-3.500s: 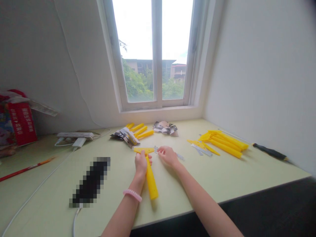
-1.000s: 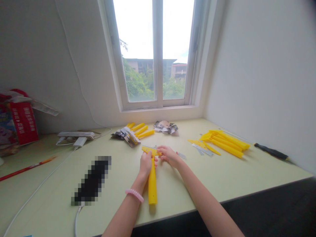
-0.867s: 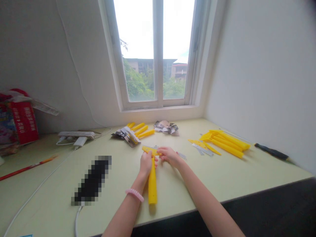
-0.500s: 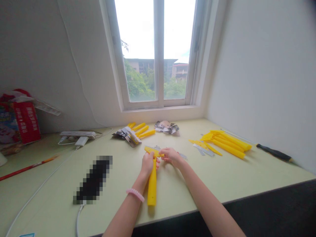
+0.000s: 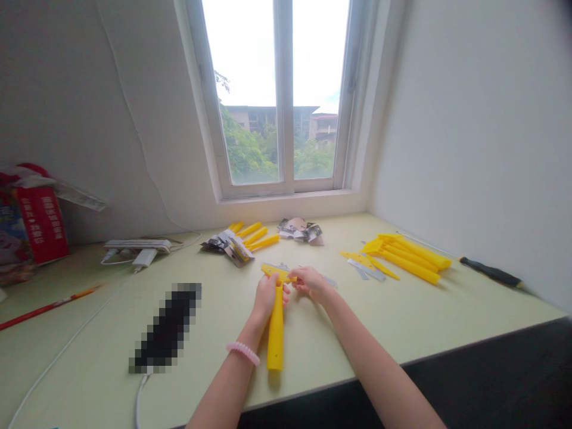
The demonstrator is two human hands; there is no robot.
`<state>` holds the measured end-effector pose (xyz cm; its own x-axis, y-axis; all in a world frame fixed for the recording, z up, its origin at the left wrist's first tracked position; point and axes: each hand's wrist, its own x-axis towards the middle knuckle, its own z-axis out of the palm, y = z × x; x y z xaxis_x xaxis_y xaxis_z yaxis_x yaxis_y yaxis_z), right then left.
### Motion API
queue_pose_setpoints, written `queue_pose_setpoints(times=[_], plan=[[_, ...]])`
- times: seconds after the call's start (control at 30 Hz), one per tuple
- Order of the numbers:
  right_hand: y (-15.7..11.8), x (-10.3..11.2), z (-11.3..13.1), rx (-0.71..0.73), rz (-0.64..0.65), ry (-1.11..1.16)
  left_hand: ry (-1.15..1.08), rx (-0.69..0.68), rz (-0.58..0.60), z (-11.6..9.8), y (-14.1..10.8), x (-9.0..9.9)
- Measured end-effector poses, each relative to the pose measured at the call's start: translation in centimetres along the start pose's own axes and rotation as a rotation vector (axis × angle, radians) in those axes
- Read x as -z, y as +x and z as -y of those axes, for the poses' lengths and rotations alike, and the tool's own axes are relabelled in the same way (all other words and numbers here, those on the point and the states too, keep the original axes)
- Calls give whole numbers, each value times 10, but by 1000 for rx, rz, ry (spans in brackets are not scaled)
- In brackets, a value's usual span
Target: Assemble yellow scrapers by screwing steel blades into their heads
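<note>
A yellow scraper (image 5: 276, 333) points its long handle toward me, with its wide flat head at the far end. My left hand (image 5: 264, 296) is closed round the neck below the head. At the head's right end, the fingers of my right hand (image 5: 310, 281) are pinched together on its edge; whether a small part is also between them is hidden. Just behind the head lie small silvery pieces (image 5: 284, 266), too small to name. A flat strip (image 5: 329, 280) shows partly behind my right hand.
To the right lie loose yellow scraper handles (image 5: 411, 262), a yellow plate (image 5: 383, 267), metal blades (image 5: 364, 269) and a black-handled screwdriver (image 5: 491, 273). Packaged scrapers (image 5: 243, 241) and crumpled wrappers (image 5: 300, 231) lie at the back. Left are a blurred-out dark object (image 5: 167, 330), a cable and a power strip (image 5: 136, 245).
The view has shifted slightly, so the surroundings sit a little further left. Both hands keep their places on the scraper, with hardly any visible movement.
</note>
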<state>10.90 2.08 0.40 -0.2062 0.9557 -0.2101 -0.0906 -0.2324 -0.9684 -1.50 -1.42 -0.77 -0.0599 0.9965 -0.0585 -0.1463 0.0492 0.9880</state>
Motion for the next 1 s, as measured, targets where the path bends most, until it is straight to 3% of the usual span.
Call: queue_pose_setpoints(times=[0.07,0.13,0.23,0.3,0.37,0.43,0.53,0.73,1.0], plan=[[3,1,-1,7,-47,-1,55,8,-30,2,1,0],[6,3,-1,13,-89,-5,187,-49,-169,2,1,2],[9,7,-2,21,-138,-12,522,-350,-445,-4,-5,7],[10,9,-2,25,-151,-18,776,-603,-401,-11,-13,10],[10,9,-2,26,-152,-22,1015,-717,-208,-18,-22,11],[9,9,-3,26,-147,-26,1186,-694,-40,-22,-28,11],[6,8,-2,26,-142,-32,1276,-619,51,-23,-34,9],[4,7,-1,32,-143,-22,1297,-505,96,-22,-38,-1],[6,9,-1,43,-158,24,1395,-469,-8,-21,-41,-15]])
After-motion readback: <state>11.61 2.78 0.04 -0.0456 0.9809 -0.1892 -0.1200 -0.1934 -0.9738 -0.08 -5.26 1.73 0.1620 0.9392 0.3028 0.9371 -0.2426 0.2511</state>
